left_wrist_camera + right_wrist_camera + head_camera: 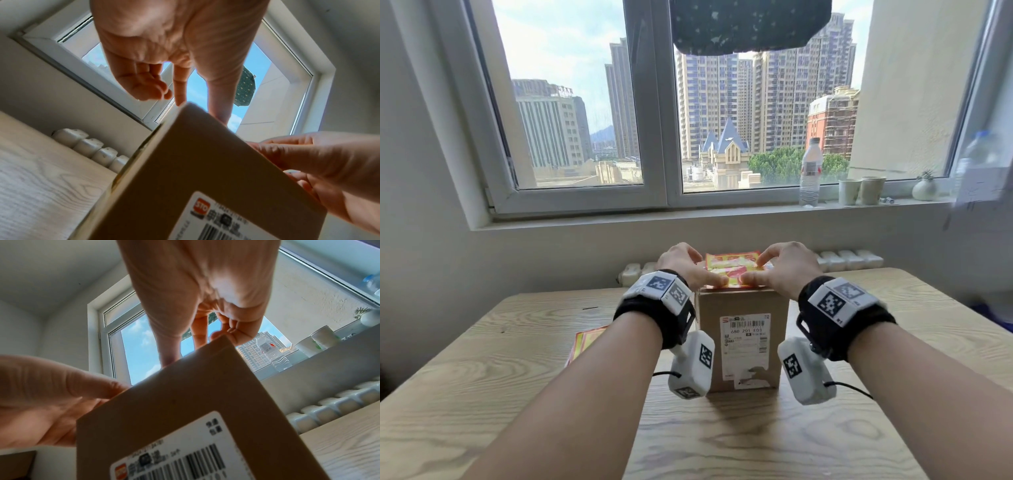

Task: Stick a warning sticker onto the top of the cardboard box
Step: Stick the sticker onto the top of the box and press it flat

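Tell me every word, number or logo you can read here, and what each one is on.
"680 701 E03": on the white shipping label on the front of the cardboard box.
"STO": red logo on that label, left wrist view.
Chinese print and barcodes on the label: too small or blurred to read.
Red and yellow warning sticker on the box top: print blurred.
Water bottle label on the windowsill: unreadable.
Square black-and-white markers on the wrist cameras: no words.
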A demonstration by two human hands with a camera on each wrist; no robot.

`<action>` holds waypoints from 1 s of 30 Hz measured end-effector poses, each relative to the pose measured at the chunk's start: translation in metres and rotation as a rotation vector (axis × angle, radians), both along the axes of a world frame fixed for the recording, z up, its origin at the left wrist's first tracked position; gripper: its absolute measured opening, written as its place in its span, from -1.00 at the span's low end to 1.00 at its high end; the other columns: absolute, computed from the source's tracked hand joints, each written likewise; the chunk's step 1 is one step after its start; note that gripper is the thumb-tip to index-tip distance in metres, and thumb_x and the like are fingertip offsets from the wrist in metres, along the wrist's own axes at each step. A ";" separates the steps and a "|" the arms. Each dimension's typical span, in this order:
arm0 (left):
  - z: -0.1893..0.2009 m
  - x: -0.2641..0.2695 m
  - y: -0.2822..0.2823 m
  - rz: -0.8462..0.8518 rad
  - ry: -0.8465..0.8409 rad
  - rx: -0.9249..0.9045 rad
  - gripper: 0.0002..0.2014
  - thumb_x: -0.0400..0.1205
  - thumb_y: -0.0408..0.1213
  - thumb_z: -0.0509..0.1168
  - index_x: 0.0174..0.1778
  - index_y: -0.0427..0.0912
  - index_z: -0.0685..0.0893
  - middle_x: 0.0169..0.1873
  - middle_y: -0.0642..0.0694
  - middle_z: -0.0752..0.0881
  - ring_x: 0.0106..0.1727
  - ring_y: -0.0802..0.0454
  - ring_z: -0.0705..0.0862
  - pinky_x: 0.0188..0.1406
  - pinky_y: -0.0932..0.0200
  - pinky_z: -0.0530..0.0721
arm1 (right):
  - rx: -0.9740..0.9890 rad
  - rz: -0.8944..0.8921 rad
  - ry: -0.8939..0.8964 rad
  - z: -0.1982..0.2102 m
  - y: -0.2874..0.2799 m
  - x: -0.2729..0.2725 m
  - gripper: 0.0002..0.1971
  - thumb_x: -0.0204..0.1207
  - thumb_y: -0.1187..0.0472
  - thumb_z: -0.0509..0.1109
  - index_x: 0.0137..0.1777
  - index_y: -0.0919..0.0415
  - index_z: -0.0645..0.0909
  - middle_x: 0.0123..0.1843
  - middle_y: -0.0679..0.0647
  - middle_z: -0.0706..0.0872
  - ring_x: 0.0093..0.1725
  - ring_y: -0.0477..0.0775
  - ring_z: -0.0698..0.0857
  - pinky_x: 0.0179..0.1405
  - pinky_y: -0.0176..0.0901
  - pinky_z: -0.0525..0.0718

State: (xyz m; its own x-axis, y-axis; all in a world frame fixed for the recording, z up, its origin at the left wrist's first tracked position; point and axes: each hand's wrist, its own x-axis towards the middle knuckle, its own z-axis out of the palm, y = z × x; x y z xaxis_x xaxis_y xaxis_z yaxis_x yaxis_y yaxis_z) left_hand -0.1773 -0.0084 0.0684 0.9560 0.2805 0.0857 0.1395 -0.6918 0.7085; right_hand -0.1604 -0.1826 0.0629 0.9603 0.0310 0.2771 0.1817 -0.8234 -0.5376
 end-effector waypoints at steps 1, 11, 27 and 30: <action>-0.002 0.001 0.001 0.001 0.008 -0.033 -0.32 0.22 0.03 0.64 0.25 -0.02 0.59 0.14 0.03 0.64 0.24 0.00 0.62 0.19 0.07 0.65 | 0.013 0.009 0.012 0.000 -0.001 0.000 -0.56 0.24 -0.13 0.60 0.07 0.06 0.74 0.25 0.08 0.69 0.30 0.10 0.59 0.29 -0.04 0.56; -0.001 0.022 -0.006 0.017 0.067 -0.237 0.07 0.32 0.08 0.55 0.65 -0.20 0.15 0.59 -0.16 0.38 0.56 -0.14 0.43 0.44 0.01 0.45 | -0.113 0.109 0.048 0.003 0.008 0.021 -0.33 0.50 -0.14 0.35 0.58 0.03 0.33 0.57 0.21 0.39 0.54 0.23 0.40 0.54 0.09 0.38; -0.019 0.044 -0.008 0.037 -0.021 -0.145 -0.68 0.62 -0.09 0.27 0.18 -0.15 0.76 0.21 -0.12 0.77 0.25 -0.12 0.70 0.12 0.18 0.56 | 0.203 -0.031 0.007 -0.021 0.011 0.051 -0.78 0.59 0.14 0.28 0.20 0.06 0.61 0.24 0.08 0.73 0.25 0.13 0.65 0.30 -0.06 0.53; -0.017 0.038 -0.012 -0.040 -0.183 -0.124 -0.72 0.63 -0.31 0.28 0.21 0.02 0.72 0.22 0.01 0.73 0.27 0.01 0.67 0.22 0.21 0.59 | 0.131 0.058 -0.116 -0.020 0.011 0.045 -0.80 0.54 0.16 0.34 0.09 -0.08 0.71 0.21 0.05 0.70 0.21 0.06 0.66 0.27 -0.09 0.54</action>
